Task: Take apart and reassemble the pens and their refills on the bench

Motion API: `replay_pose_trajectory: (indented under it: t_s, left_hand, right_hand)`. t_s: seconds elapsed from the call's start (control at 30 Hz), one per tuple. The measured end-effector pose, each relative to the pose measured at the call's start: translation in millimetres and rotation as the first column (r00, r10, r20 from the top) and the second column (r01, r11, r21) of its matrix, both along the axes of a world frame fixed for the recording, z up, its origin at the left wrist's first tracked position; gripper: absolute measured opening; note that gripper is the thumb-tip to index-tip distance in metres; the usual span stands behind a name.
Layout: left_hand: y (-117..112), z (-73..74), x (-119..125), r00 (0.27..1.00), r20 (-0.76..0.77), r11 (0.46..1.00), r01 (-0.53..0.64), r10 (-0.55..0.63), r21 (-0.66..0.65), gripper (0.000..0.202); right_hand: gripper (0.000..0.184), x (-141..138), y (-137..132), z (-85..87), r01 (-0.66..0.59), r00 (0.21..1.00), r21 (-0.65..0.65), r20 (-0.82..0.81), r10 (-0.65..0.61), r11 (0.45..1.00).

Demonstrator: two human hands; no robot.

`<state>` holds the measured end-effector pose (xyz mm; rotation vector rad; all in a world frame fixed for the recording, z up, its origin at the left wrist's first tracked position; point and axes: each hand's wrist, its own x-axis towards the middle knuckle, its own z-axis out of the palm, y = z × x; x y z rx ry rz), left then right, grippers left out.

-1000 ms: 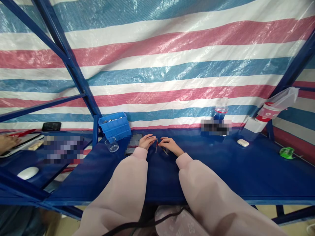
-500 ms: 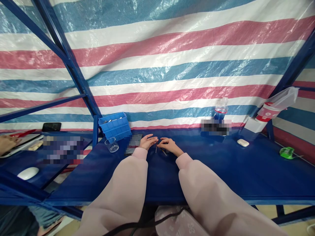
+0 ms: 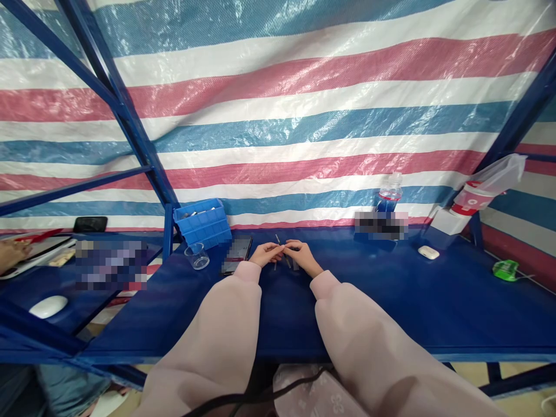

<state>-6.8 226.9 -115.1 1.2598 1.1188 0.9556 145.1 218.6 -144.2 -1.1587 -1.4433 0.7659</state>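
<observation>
My left hand (image 3: 266, 253) and my right hand (image 3: 301, 256) meet fingertip to fingertip over the blue table. Both are closed in a pinch. What lies between the fingertips is too small to make out. A thin light stick (image 3: 278, 238) shows just beyond the fingers. Other slim greyish pieces (image 3: 288, 262) show below them, and I cannot tell whether these are held or lie on the table. A dark phone-like device (image 3: 238, 249), partly blurred out, lies left of my left hand.
A clear cup (image 3: 198, 257) and a blue bin (image 3: 203, 223) stand left. Toward the right are a bottle (image 3: 390, 194), a white case (image 3: 428, 252), a red-and-white cup (image 3: 471, 200) and a green packet (image 3: 506, 270). Another person's hand (image 3: 13, 255) is at the far left, beyond a blue frame post (image 3: 168, 231).
My hands have come together, fingertips now meeting. My left fingers, earlier more extended, have curled down. The thin light stick now shows beyond the fingertips.
</observation>
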Motion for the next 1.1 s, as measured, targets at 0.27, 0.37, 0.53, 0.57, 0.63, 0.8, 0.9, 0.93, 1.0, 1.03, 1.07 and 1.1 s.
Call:
replay_pose_trajectory:
  t_s: [0.27, 0.37, 0.53, 0.57, 0.63, 0.8, 0.9, 0.93, 1.0, 1.03, 1.07, 1.1]
  left_hand:
    - [-9, 9.0, 2, 0.984, -0.119, 0.982, 0.149, -0.136, 0.112, 0.013]
    - [-12, 11.9, 4, 0.986, -0.111, 0.981, 0.140, -0.125, 0.136, 0.008]
    - [-11, 11.9, 3, 0.985, -0.115, 0.974, 0.146, -0.127, 0.175, 0.010]
    - [-10, 11.8, 3, 0.984, -0.129, 0.972, 0.148, -0.125, 0.185, 0.011]
    - [-9, 11.9, 1, 0.980, -0.163, 0.968, 0.146, -0.114, 0.204, 0.014]
    - [-3, 11.2, -7, 0.943, -0.332, 0.969, 0.054, 0.030, 0.240, 0.018]
    - [1, 9.0, -13, 0.845, -0.502, 0.958, -0.041, 0.185, 0.284, 0.017]
    - [2, 8.5, -15, 0.805, -0.553, 0.954, -0.050, 0.214, 0.296, 0.017]
    - [2, 8.4, -18, 0.738, -0.634, 0.954, -0.040, 0.229, 0.298, 0.017]
    - [2, 8.9, -18, 0.713, -0.666, 0.958, -0.029, 0.220, 0.285, 0.017]
    - [2, 9.7, -19, 0.690, -0.695, 0.964, -0.018, 0.203, 0.264, 0.017]
    - [1, 10.6, -19, 0.669, -0.720, 0.971, -0.009, 0.183, 0.238, 0.017]
  right_hand:
    - [0.016, -1, -4, 10.5, -0.050, 0.987, 0.077, -0.148, 0.061, 0.996]
    - [0.015, -2, -6, 12.1, -0.070, 0.986, 0.076, -0.145, 0.080, 0.995]
    - [0.016, -2, -5, 9.9, -0.084, 0.988, 0.102, -0.124, 0.096, 0.991]
    - [0.016, -2, -5, 9.1, -0.080, 0.989, 0.108, -0.114, 0.093, 0.991]
    - [0.019, -2, -3, 7.3, -0.066, 0.993, 0.112, -0.093, 0.077, 0.992]
    - [0.022, -3, 1, 2.6, 0.001, 0.998, 0.095, -0.057, 0.004, 0.996]
    - [0.022, -2, 4, -0.2, 0.025, 0.998, 0.077, -0.062, -0.021, 0.997]
    - [0.021, -2, 5, -1.1, 0.032, 0.997, 0.072, -0.067, -0.027, 0.997]
    - [0.021, -1, 6, -2.7, 0.041, 0.996, 0.065, -0.076, -0.036, 0.997]
    - [0.021, -1, 7, -3.2, 0.044, 0.996, 0.063, -0.079, -0.039, 0.997]
    - [0.021, -1, 7, -3.6, 0.045, 0.996, 0.062, -0.079, -0.041, 0.997]
    - [0.020, -1, 8, -3.7, 0.049, 0.996, 0.061, -0.078, -0.044, 0.997]
